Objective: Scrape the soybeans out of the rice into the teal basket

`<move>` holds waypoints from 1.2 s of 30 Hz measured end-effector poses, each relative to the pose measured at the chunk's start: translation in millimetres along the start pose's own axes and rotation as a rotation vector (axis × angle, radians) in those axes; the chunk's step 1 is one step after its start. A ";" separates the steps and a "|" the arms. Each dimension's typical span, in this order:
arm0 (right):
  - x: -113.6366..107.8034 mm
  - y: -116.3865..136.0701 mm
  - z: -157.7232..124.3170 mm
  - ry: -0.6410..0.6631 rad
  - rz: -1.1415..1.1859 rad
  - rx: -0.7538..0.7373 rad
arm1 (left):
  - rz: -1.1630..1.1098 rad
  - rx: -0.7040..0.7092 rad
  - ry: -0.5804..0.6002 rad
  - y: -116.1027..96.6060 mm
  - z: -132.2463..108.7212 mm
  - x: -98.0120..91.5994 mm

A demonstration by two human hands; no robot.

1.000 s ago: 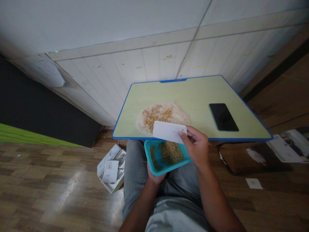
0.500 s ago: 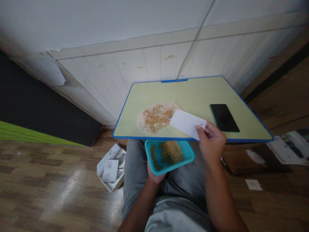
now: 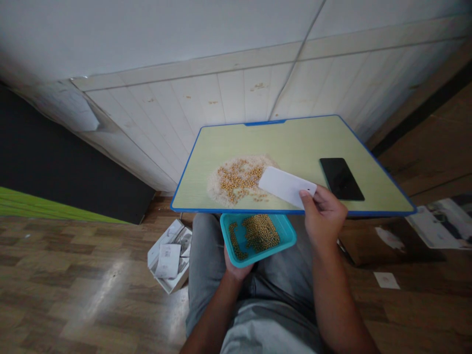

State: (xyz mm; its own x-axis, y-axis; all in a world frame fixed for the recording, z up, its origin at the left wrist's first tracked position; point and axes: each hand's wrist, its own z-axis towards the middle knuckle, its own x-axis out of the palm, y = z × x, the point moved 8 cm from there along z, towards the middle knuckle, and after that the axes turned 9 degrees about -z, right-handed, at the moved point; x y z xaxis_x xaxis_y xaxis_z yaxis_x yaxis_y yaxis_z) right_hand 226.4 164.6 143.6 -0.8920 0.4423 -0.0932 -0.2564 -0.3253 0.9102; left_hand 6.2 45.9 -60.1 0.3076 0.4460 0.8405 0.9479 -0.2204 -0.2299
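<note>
My right hand (image 3: pixel 324 214) pinches the right end of a white card (image 3: pixel 285 186) over the small table. The card's left edge meets a pile of yellow beans (image 3: pixel 236 183) mixed with pale rice-like grains (image 3: pixel 217 189). A few beans lie near the table's front edge, just left of the card. Below that edge my left hand (image 3: pixel 238 268) holds a turquoise tray (image 3: pixel 241 262) from underneath, its fingers mostly hidden. Many beans (image 3: pixel 261 232) lie inside the tray, with a strip of them along its left side.
A black phone (image 3: pixel 342 179) lies on the right of the blue-edged table (image 3: pixel 295 142). On the floor at the left stands a white box (image 3: pixel 173 255) with papers. A white wall rises behind the table, and a brown box (image 3: pixel 391 243) is at the right.
Several beans now lie between the main pile and the table's front edge, beside the card. Both hands keep nearly the same places, still holding the card and tray.
</note>
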 end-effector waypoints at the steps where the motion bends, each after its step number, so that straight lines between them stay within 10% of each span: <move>1: 0.7 0.4 -0.2 0.010 -0.003 -0.003 | 0.000 0.002 -0.005 -0.2 -0.2 0.0; 36: 27.0 2.5 -6.7 0.310 0.122 0.059 | -0.058 -0.040 0.030 7.2 7.0 -1.0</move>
State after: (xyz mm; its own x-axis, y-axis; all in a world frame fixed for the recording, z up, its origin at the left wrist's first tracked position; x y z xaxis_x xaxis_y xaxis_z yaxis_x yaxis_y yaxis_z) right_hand 199.1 170.1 140.6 -0.9879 0.1250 -0.0917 -0.1264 -0.3075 0.9431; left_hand 13.3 50.0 -66.1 0.2488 0.4334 0.8662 0.9600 -0.2292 -0.1611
